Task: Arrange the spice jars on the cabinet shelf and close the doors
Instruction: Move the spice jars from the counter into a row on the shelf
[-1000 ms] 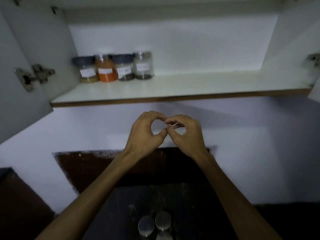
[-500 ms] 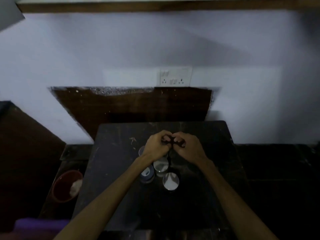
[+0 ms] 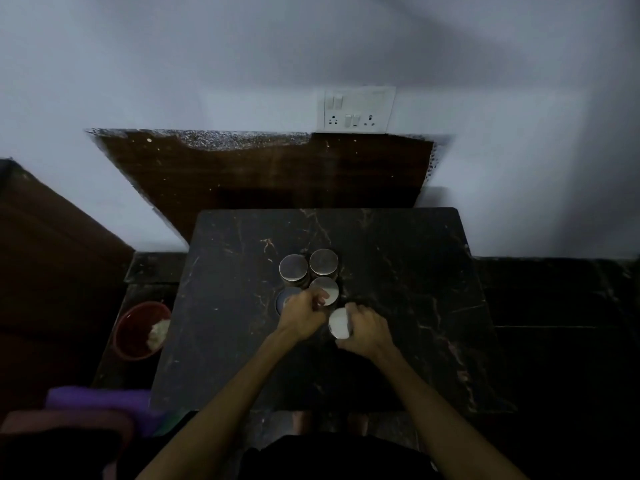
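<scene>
Several spice jars stand clustered on a dark marble table (image 3: 398, 271), seen from above. Two silver-lidded jars (image 3: 294, 267) (image 3: 323, 261) stand at the back, and a third silver-lidded jar (image 3: 327, 289) is just in front of them. My left hand (image 3: 304, 318) lies curled over a blue-lidded jar (image 3: 284, 300), its fingertips touching the third jar's lid; whether it grips either jar is unclear. My right hand (image 3: 367, 330) is wrapped around the side of a bright silver-lidded jar (image 3: 338, 323). The cabinet shelf is out of view.
A white wall with a switch and socket plate (image 3: 356, 109) rises behind the table. A red bowl (image 3: 138, 330) holding something pale sits low on the left. A purple object (image 3: 97, 400) lies at the lower left. Dark floor surrounds the table.
The view has dropped from the open cabinet to the table. My hands came down from in front of the wall, parted, and now rest on the jars.
</scene>
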